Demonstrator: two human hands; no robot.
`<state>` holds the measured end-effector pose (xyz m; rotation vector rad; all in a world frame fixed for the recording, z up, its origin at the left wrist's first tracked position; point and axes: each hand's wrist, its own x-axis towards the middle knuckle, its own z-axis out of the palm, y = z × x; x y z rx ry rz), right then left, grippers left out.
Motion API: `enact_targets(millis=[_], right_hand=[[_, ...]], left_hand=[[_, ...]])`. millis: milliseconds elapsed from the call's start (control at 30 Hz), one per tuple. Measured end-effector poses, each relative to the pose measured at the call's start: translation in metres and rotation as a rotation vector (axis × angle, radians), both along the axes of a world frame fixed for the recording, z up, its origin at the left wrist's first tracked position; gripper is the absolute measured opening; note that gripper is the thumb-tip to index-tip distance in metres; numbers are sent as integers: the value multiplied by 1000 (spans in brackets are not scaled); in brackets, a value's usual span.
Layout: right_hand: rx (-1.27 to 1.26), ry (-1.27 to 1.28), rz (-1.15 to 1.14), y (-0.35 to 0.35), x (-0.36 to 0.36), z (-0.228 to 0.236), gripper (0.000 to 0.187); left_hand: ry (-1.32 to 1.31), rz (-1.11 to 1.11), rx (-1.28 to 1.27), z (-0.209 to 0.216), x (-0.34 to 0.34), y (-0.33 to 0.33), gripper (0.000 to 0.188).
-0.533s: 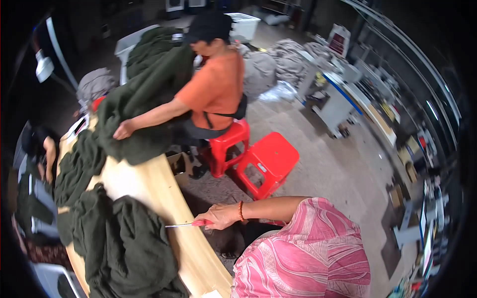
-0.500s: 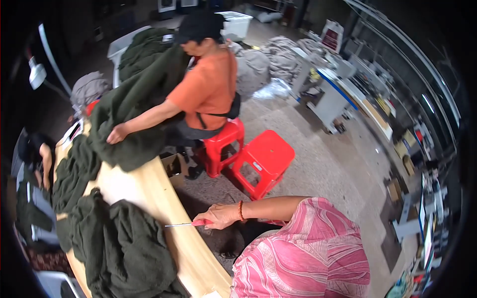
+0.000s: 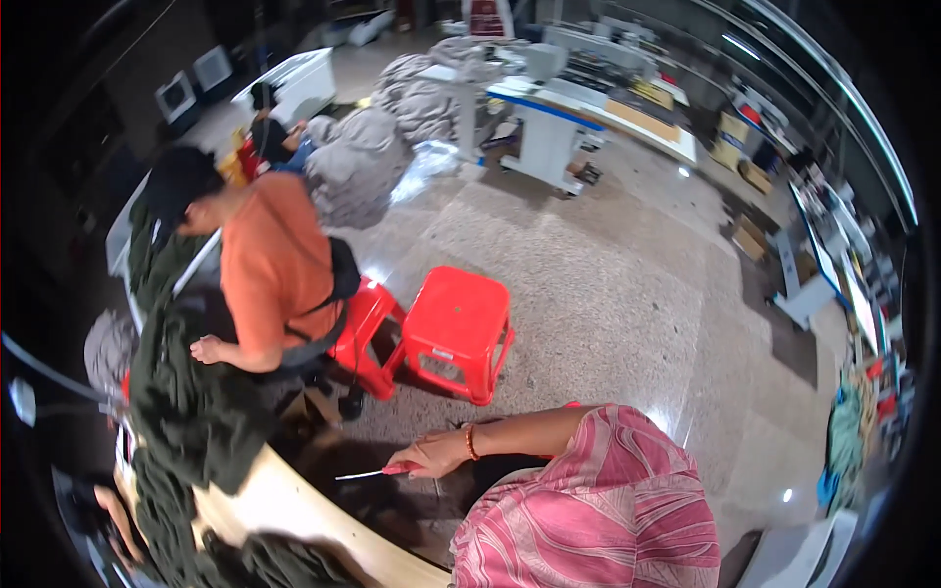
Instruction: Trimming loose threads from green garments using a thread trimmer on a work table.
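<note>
My right hand (image 3: 429,457), with an orange bead bracelet at the wrist, is closed on a red-handled tool with a thin metal blade (image 3: 360,476). The blade points left, past the near edge of the pale wooden table (image 3: 284,495), and touches nothing I can see. My fingers cover most of the handle, so its exact kind is unclear. Dark green fabric (image 3: 294,561) lies on the table at the lower left, apart from my hand. My left hand is out of sight.
A person in an orange top (image 3: 279,265) sits at the table beside more dark green fabric (image 3: 186,412). A red stool (image 3: 456,304) stands ahead of my arm. Grey fabric piles (image 3: 363,162) and a blue-edged machine table (image 3: 549,122) are farther off. Another person (image 3: 270,132) sits at the back.
The view has swung right, so the table and dark green fabric sit farther left and lower. My right hand keeps the tool. The person in orange has drawn in an arm that was stretched over the fabric.
</note>
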<state>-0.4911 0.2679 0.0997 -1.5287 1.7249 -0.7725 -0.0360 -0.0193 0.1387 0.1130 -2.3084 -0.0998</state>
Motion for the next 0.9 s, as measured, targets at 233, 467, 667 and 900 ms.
enact_targets(millis=[233,467,667,900], right_hand=[[-47,25,-591,91,-37,10,53],[-188,278,-1019,184,-54,39,57],[-223,313,-1179,210,-74,37,55],[-307,196,-1103,214,-151,30,51]], left_hand=[[-36,-238,98,9,-176,-57,30],[-137,-350,209,28,-274,-55,28],[-172,-316,287,49,-352,-31,27],[-177,-388,504,167,-412,95,54]])
